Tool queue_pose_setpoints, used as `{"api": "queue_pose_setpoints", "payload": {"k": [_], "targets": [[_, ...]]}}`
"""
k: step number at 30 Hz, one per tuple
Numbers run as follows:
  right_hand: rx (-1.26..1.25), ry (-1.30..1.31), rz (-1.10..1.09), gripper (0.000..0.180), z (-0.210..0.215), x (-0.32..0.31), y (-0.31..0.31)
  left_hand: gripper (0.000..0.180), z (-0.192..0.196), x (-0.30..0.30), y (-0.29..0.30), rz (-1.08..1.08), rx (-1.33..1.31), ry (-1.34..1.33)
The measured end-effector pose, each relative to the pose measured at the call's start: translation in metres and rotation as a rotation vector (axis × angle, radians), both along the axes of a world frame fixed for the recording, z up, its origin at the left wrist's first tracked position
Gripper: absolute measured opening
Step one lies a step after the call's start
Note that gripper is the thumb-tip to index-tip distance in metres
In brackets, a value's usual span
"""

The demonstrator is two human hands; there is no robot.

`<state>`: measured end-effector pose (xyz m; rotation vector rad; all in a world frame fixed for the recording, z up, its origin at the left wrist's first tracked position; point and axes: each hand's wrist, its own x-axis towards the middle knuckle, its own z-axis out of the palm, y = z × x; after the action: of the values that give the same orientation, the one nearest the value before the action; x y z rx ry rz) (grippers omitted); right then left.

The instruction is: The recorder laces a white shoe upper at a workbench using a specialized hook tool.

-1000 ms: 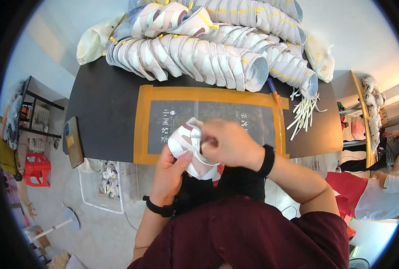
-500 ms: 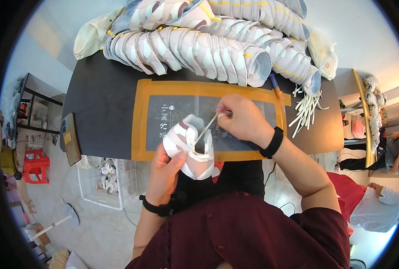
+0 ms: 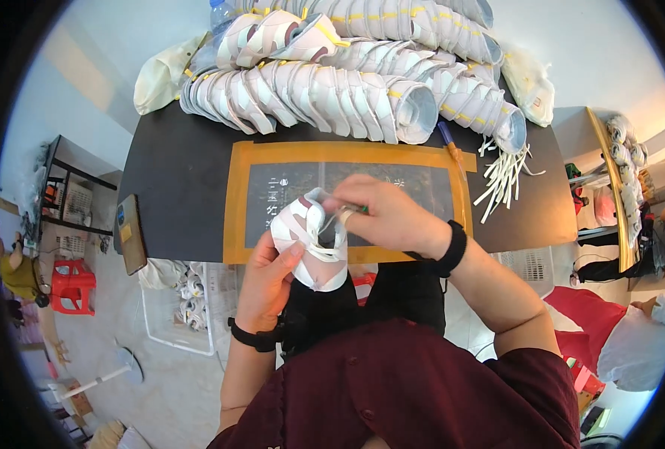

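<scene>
My left hand [image 3: 267,283] grips a white and pale pink shoe upper [image 3: 323,268] by its side, with the thumb lying on the outside. The upper is tilted over the near edge of the table, its opening facing up and right. White lacing runs along that opening. My right hand [image 3: 396,217] is closed at the upper's opening, fingertips pinching a thin tool [image 3: 362,210] with a green part. Most of this tool is hidden by the fingers, and its tip cannot be made out.
Long nested rows of shoe uppers [image 3: 310,97] lie across the back of the dark table [image 3: 175,172]. White laces [image 3: 504,176] hang in a bundle at right, near a blue pen [image 3: 446,135]. A phone [image 3: 131,233] sits at the left edge. Below stands a white crate [image 3: 211,314].
My right hand has come down and left to the upper's opening. The white lace it held stretched taut is now mostly out of sight. My left hand still holds the upper.
</scene>
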<state>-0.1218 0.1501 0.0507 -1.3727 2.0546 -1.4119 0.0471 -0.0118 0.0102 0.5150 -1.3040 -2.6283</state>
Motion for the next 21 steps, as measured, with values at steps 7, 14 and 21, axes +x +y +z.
{"api": "queue_pose_setpoints", "payload": {"k": [7,14,21], "targets": [[0.227,-0.301,0.101,0.018,-0.010,0.017,-0.013,0.042,0.005,0.000,0.000,-0.009,-0.028,-0.017],[0.311,-0.270,0.137,0.019,-0.016,0.009,-0.020,0.043,0.000,-0.006,0.003,0.009,-0.073,0.018],[0.425,-0.039,0.111,0.022,-0.018,0.014,-0.027,0.042,-0.005,-0.004,0.000,-0.007,-0.099,-0.005]]}}
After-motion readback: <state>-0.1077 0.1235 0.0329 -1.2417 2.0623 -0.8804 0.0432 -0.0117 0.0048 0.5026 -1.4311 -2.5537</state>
